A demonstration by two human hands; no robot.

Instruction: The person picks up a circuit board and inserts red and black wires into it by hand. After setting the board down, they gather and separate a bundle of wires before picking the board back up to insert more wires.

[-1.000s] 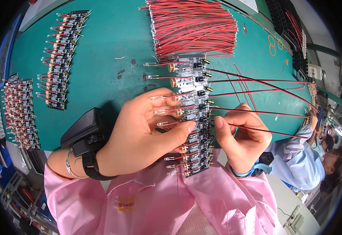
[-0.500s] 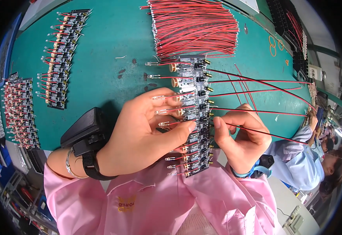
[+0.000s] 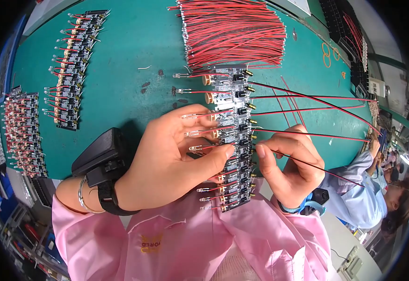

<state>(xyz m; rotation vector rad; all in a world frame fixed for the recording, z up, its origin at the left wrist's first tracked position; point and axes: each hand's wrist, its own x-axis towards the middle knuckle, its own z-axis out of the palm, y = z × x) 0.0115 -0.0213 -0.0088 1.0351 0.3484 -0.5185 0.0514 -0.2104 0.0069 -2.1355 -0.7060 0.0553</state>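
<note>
My left hand (image 3: pixel 178 157) grips a long black circuit board strip (image 3: pixel 232 100) along its middle, thumb on top. Clear LEDs (image 3: pixel 185 91) on red leads stick out from the strip's left side. Small brass-coloured parts line its right edge, and several red-and-black wires (image 3: pixel 307 110) run from there to the right. Thumb and forefinger of my right hand (image 3: pixel 291 164) pinch another red-and-black wire (image 3: pixel 338 175) close to that edge, beside my left thumb. Whether its tip touches the board cannot be made out.
A thick bundle of red-and-black wires (image 3: pixel 232 33) lies at the far middle of the green table (image 3: pixel 134 28). Another board strip (image 3: pixel 71 70) and a stack of strips (image 3: pixel 24 133) are at left. Rubber bands (image 3: pixel 326 55) lie at far right. A person in blue (image 3: pixel 359 201) sits at right.
The pinched wire's free end has swung down toward me as my right hand turned slightly. The wires hanging from the strip shifted a little. My left hand stays almost still.
</note>
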